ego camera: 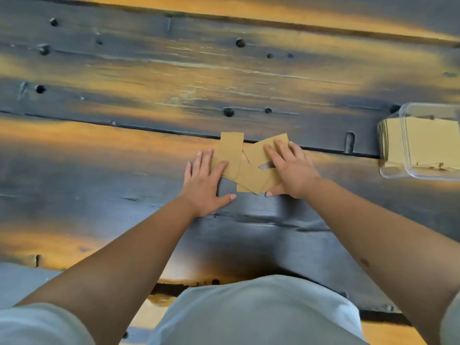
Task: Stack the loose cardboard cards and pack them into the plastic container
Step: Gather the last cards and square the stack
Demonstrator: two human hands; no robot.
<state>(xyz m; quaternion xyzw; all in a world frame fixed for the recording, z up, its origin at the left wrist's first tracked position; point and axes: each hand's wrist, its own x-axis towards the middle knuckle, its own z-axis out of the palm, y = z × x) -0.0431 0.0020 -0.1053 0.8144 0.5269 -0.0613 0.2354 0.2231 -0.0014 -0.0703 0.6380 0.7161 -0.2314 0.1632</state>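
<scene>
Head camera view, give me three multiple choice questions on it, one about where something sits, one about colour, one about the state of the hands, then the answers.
1. Where is the plastic container?
A. far right edge of the table
B. between the hands
C. on the person's lap

2. What colour are the loose cards?
A. white
B. tan brown
C. blue

3. How do the hands lie?
A. both closed into fists
B. both flat with straight fingers on the cards
C. one lifted off the table

Answers:
1 A, the clear container sits at the right edge, already holding cards.
2 B, the cards are plain cardboard tan.
3 B, the left hand and the right hand both press flat on the scattered cards.
</scene>
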